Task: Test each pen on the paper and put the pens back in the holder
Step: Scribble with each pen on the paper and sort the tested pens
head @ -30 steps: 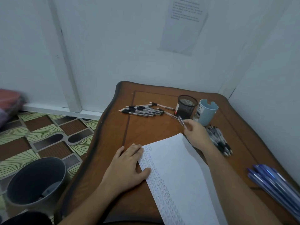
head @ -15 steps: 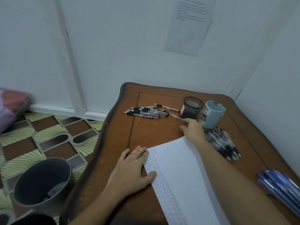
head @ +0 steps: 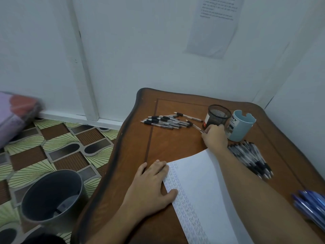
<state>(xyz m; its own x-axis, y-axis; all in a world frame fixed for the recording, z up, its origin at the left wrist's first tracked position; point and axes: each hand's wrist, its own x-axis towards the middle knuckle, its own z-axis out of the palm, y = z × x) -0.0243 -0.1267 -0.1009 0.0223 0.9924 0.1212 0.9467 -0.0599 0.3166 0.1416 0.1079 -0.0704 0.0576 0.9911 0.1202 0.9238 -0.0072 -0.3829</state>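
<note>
Right hand stretched forward, fingers pinching a pen beside the holder.

Bare left hand, bare right hand, both forearms uncovered to frame edge

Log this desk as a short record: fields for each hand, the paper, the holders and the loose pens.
left hand: flat on left edge of the paper
right hand: pinches a pen beside the mesh holder
paper: written marks down its left side
holders: mesh holder and blue cup, side by side
loose pens: left pile, right pile, blue pens at near right
</note>
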